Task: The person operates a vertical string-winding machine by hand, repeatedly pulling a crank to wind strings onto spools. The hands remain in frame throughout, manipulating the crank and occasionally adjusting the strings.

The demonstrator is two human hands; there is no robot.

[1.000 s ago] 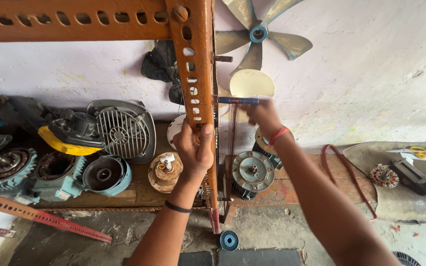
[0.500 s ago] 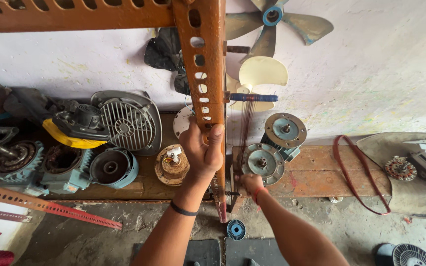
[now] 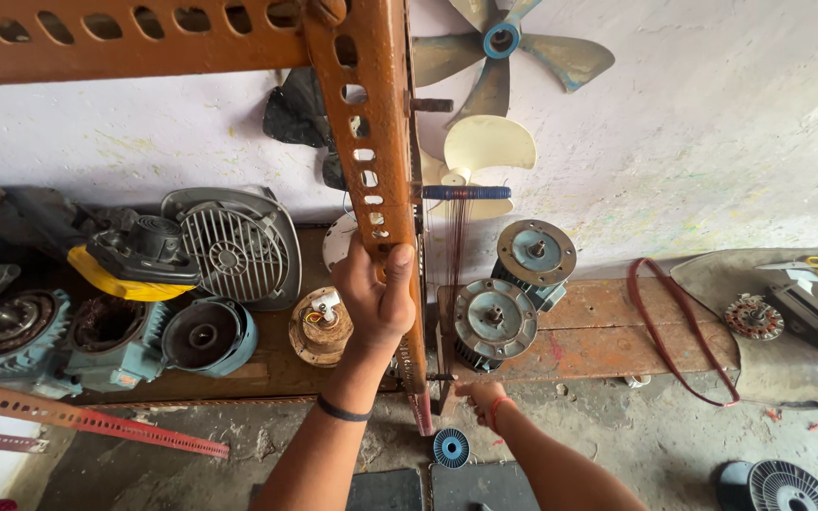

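My left hand [image 3: 373,293] grips the upright of a rusty orange slotted-angle frame [image 3: 371,123]. A blue peg [image 3: 466,192] sticks out of the upright, and thin copper wire [image 3: 453,274] hangs from it in a band down to a lower peg near the floor. My right hand [image 3: 481,397] is low by that lower peg, fingers pinched at the bottom of the wire band. A small blue spool [image 3: 451,447] lies on the floor just below this hand.
Two grey motor end-caps [image 3: 513,293] stand on a wooden plank [image 3: 617,326] by the wall. Motor housings and a grilled cover [image 3: 229,246] crowd the left. Fan blades [image 3: 508,57] hang on the wall. A red belt [image 3: 679,326] and a red slotted strip [image 3: 97,421] lie low.
My right hand has come down from the blue peg to the bottom of the wire band near the floor. My left hand stayed on the upright. The view shifted slightly.
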